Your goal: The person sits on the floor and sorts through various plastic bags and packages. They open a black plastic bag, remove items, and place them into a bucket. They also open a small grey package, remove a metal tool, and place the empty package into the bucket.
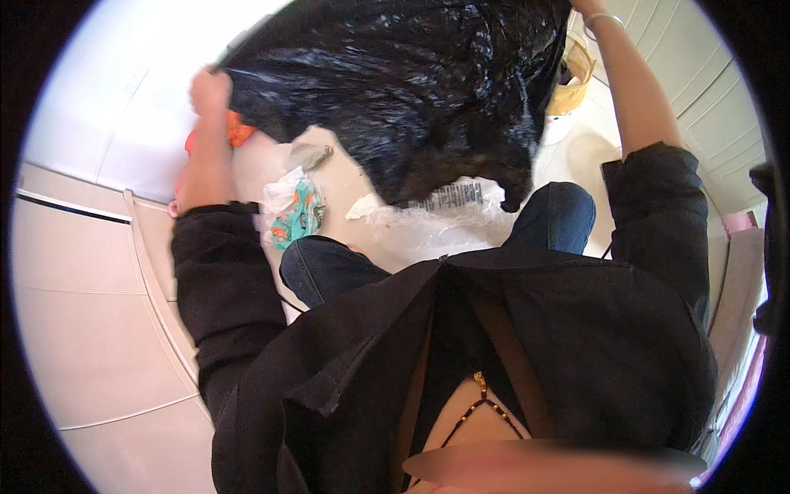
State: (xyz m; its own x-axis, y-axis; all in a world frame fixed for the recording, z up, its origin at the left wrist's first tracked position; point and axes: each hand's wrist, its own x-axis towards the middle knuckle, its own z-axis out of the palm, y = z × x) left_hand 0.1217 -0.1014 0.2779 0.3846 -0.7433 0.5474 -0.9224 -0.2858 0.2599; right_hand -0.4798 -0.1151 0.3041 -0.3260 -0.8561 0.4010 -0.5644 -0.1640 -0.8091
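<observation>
A large black plastic bag (pixel 411 82) is spread between my two raised hands in front of me, its sheet creased and shiny. My left hand (pixel 211 92) is closed on the bag's left edge. Up at the top right, my right hand (pixel 589 10) grips the opposite edge, partly cut off by the picture's rim. The bag's lower end hangs over a clear plastic wrapper (pixel 444 226) on the floor, just ahead of my knees. How far the bag reaches beyond the top edge is hidden.
Beside my left knee lies a crumpled teal and orange packet (pixel 298 216). Something orange (pixel 239 129) shows behind my left forearm. A yellow basket (pixel 573 78) stands at the right, near white panelled doors (pixel 699 74). Pale cabinet fronts (pixel 90 313) line the left.
</observation>
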